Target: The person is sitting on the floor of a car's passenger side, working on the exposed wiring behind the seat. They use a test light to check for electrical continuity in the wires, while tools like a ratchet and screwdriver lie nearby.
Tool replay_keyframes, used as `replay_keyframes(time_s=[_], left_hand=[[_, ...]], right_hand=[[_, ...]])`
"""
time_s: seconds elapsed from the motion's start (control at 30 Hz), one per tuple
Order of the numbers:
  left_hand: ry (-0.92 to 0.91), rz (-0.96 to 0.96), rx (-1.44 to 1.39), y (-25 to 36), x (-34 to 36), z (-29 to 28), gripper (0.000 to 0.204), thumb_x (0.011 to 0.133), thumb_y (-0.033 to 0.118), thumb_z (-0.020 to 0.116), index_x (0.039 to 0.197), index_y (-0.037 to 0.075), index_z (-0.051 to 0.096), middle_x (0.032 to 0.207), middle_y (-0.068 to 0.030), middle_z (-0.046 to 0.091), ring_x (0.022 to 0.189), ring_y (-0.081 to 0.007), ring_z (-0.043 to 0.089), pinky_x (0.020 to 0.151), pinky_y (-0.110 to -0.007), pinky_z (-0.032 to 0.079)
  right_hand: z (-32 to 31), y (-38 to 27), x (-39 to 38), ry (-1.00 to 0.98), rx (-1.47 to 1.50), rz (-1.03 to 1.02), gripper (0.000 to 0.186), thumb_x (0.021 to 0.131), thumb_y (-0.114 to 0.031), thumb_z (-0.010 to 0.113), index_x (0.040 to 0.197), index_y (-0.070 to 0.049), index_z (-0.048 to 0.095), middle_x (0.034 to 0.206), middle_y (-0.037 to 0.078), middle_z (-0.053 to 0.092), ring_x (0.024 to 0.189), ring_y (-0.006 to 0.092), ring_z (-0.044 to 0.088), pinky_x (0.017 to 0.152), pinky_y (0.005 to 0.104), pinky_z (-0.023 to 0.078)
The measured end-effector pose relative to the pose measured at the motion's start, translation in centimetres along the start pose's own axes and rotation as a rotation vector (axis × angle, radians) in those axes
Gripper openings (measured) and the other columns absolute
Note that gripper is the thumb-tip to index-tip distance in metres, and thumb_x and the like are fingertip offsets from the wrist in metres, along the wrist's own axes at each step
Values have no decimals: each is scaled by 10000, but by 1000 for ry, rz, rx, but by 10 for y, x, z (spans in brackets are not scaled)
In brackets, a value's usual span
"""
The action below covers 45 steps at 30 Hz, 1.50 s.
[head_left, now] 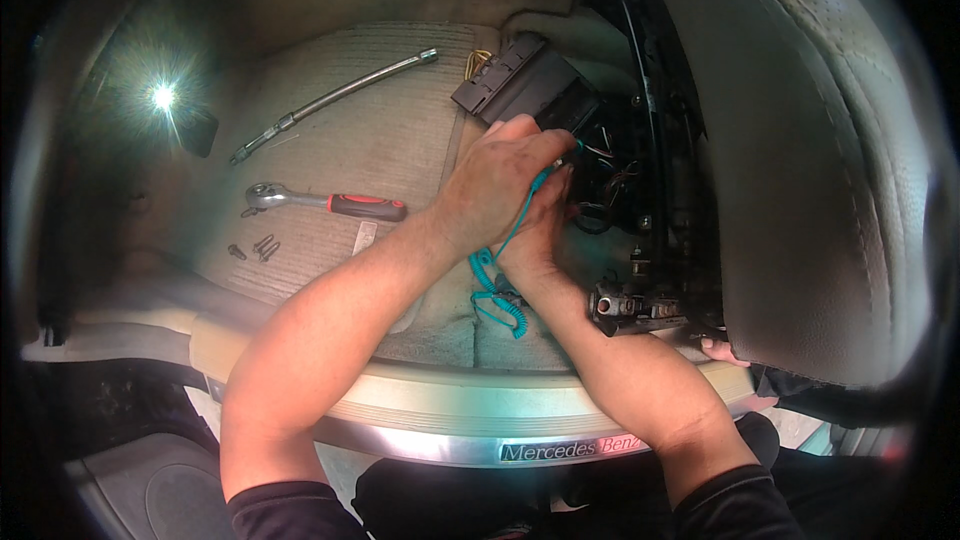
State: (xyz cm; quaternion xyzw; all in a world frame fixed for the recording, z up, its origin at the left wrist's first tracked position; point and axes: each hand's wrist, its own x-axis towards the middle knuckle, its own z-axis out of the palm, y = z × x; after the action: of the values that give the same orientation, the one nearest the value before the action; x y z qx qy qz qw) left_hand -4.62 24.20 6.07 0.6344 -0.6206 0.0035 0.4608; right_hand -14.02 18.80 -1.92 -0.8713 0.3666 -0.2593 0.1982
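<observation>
My left hand [508, 172] is closed, its fingertips pinching the end of a teal coiled cord [519, 218] beside some thin wires [600, 150]. From there the cord drops over my right wrist to its coiled part on the carpet. My right hand [535, 225] sits just below and partly behind the left, with its fingers curled; whatever they grip is hidden. Right beyond my fingers lies a black module box [525, 85], with yellow wires [477, 63] at its left end. Dark wiring [620, 180] spreads under the seat frame to the right.
On the ribbed floor mat [400, 150] lie a long metal extension bar [335, 105], a ratchet with a red and grey handle [368, 207] and several bolts [265, 247]. A bright lamp [163, 96] shines at left. The tilted seat [810, 170] and its metal rail [650, 90] bound the right; the door sill [430, 405] crosses in front.
</observation>
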Motion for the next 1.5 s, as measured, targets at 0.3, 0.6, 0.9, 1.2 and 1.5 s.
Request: replay_keyframes(time_s=[0.3, 0.6, 0.9, 1.2, 1.5], left_hand=[[8, -47, -40, 2, 0, -2, 278, 874, 101, 685, 1145, 44, 668, 953, -147, 635, 893, -340, 645, 765, -418, 526], [16, -119, -68, 0, 1, 0, 282, 894, 121, 680, 1167, 51, 669, 990, -156, 655, 938, -352, 646, 817, -421, 516], [-4, -162, -34, 2, 2, 5, 280, 897, 133, 691, 1170, 69, 679, 1015, -132, 657, 985, -341, 622, 891, -422, 482], [-7, -140, -37, 1, -1, 4, 296, 894, 132, 687, 1184, 76, 677, 1023, -132, 651, 1004, -341, 613, 894, -416, 481], [-8, -140, -37, 1, -1, 3, 298, 890, 144, 686, 1178, 69, 676, 1019, -140, 647, 995, -352, 616, 885, -420, 486]], right_hand=[[-7, -3, 2, -92, -3, 1, 568, 881, -318, 695, 1298, -7, 467, 1254, 227, 503, 1225, 342, 509, 1002, 453, 427], [-13, -15, 2, -51, 64, 62, 583, 897, -287, 704, 1301, 33, 433, 1266, 220, 495, 1233, 350, 502, 1048, 464, 406], [1, -2, 3, -13, 84, 5, 601, 879, -351, 673, 1295, 34, 472, 1301, 243, 490, 1241, 391, 493, 1048, 512, 405], [-6, -8, 3, -47, 139, 34, 588, 885, -363, 649, 1284, 38, 490, 1294, 235, 509, 1266, 392, 468, 1067, 498, 390], [-6, -9, 5, -46, 209, 78, 569, 895, -369, 649, 1286, 17, 500, 1286, 221, 518, 1266, 370, 475, 1085, 496, 377]])
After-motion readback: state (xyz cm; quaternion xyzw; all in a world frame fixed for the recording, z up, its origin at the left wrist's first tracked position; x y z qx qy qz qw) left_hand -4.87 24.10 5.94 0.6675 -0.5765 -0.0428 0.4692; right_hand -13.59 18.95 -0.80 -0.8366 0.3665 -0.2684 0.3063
